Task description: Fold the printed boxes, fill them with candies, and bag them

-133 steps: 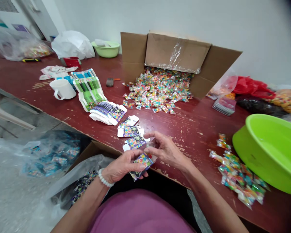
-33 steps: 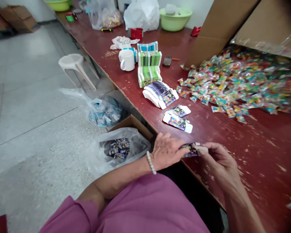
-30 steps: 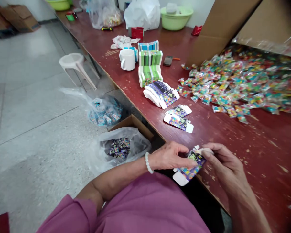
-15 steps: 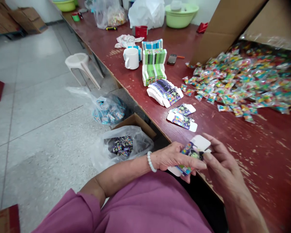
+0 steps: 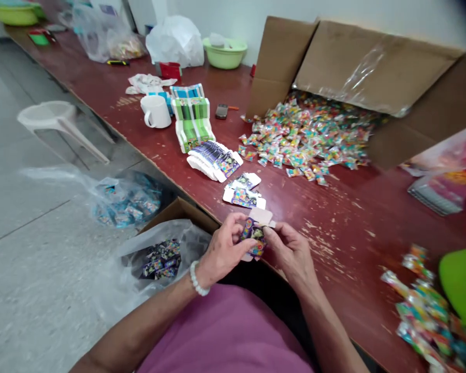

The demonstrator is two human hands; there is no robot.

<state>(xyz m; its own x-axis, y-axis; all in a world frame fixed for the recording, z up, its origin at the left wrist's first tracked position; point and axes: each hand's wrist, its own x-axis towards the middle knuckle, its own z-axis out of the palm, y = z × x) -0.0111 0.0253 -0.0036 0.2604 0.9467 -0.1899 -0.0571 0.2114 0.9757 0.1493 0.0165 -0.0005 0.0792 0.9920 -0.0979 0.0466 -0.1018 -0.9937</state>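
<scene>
Just off the table's front edge, my left hand (image 5: 229,243) is closed around a small purple printed candy box (image 5: 253,235) with its white end flap standing up. The fingers of my right hand (image 5: 293,254) pinch the box's right side near that flap. Whether anything is inside the box cannot be seen. Beyond my hands lie a few flat purple cartons (image 5: 244,197) of the same print. Behind these, a fanned stack of purple cartons (image 5: 214,159) rests on the red table (image 5: 357,217).
Wrapped candies (image 5: 306,137) spill from a tipped cardboard box (image 5: 345,62). More candy packets (image 5: 427,311) lie at right beside a green container (image 5: 464,282). A white mug (image 5: 155,111) stands near green cartons (image 5: 194,122). Below left, a plastic-lined box (image 5: 171,228) holds filled purple boxes.
The view has swung right, showing more of the cardboard box and the candy packets at right. The candy box stays in both hands and is now held more upright.
</scene>
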